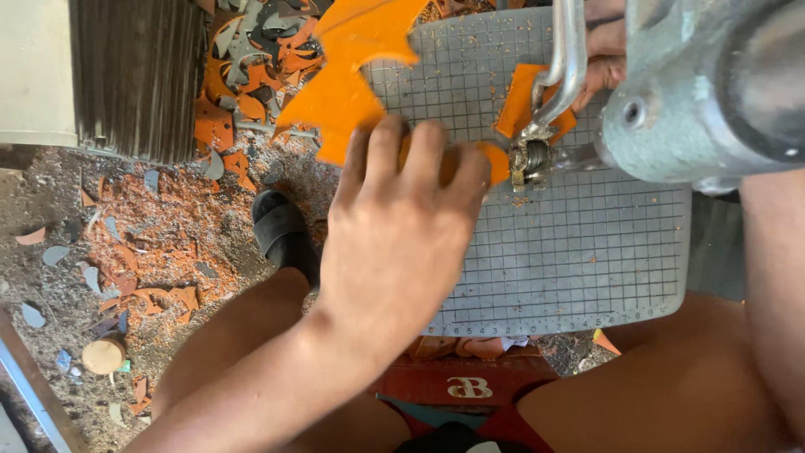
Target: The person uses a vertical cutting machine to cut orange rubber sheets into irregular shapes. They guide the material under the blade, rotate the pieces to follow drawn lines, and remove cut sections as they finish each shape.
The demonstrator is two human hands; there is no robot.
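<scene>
1. Tabletop (pixel 587 268): grey plate with a printed grid and a ruler scale along its near edge, dusted with orange crumbs. It stands between the person's bare knees.
2. Floor (pixel 50 218): dirt and sawdust, littered with orange and grey offcuts. A heap of the same scraps (pixel 251 59) lies at the top, beside a dark ribbed panel (pixel 138 75).
3. One black sandal (pixel 285 231) on the floor just left of the tabletop.
4. One round wooden disc (pixel 103 355) on the floor at lower left.
5. One red crate (pixel 470 382) under the near edge of the tabletop.
6. One machine head (pixel 713 92), grey metal, at upper right. A bent metal bar (pixel 570 59) comes down from above to a small cutter (pixel 530 159) that sits on the tabletop.
7. One big orange sheet (pixel 352 84), jagged outline, lies flat on the far left part of the tabletop and overhangs its edge. Its near end meets the cutter.
8. One smaller orange piece (pixel 520 96) sits behind the cutter.
9. Left hand (pixel 402 226): palm down, fingers spread, pressing the orange sheet flat right beside the cutter.
10. Right hand (pixel 605 54): mostly hidden behind the bar and machine head, touching the smaller orange piece; cannot tell whether it grips.
</scene>
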